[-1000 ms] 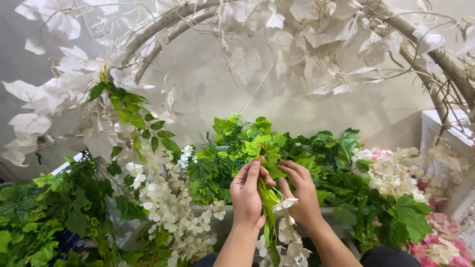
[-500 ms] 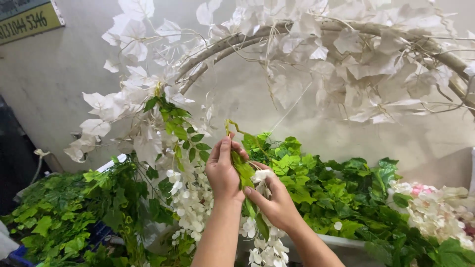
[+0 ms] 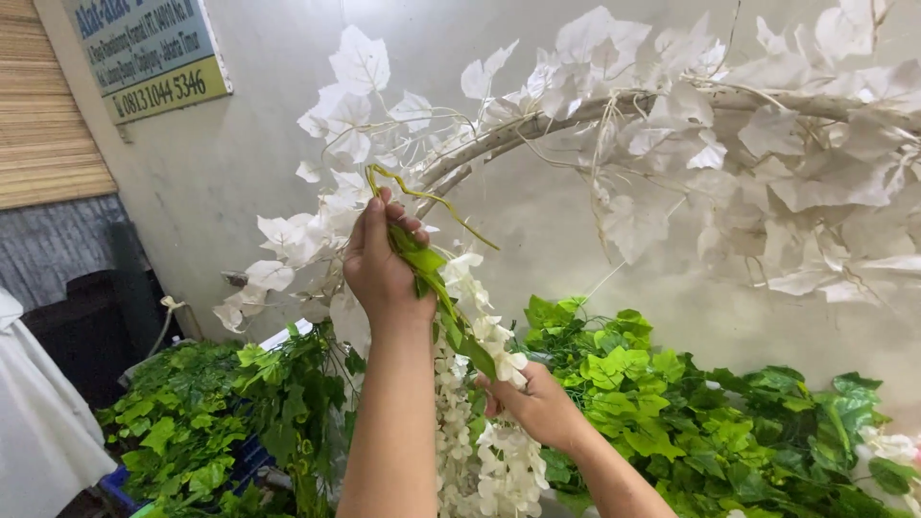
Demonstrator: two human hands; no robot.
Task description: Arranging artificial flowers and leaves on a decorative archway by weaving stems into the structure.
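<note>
The fingers of the left hand are curled tight around the top of a garland of white blossoms and green leaves, pinching its green stem high up, just beside the white branch of an artificial tree. Thin yellow-green wire ends stick out above the fist and curve off to the right. Lower down, the right hand closes on the same garland, its fingers wrapped round the strand where white flowers bunch together; the fingertips are hidden behind the petals. The garland hangs between the two hands on a slant, from upper left to lower right, and its tail of white blossoms drops below the right hand toward the bottom edge.

In this single head view, the branch arches from the left hand's height up and across to the right, thick with pale white leaves. Behind the forearms lies a bank of green leafy vines, spreading left and right along the foot of a grey wall. A sign hangs on the wall at upper left, next to a bamboo blind. White cloth shows at the left edge
</note>
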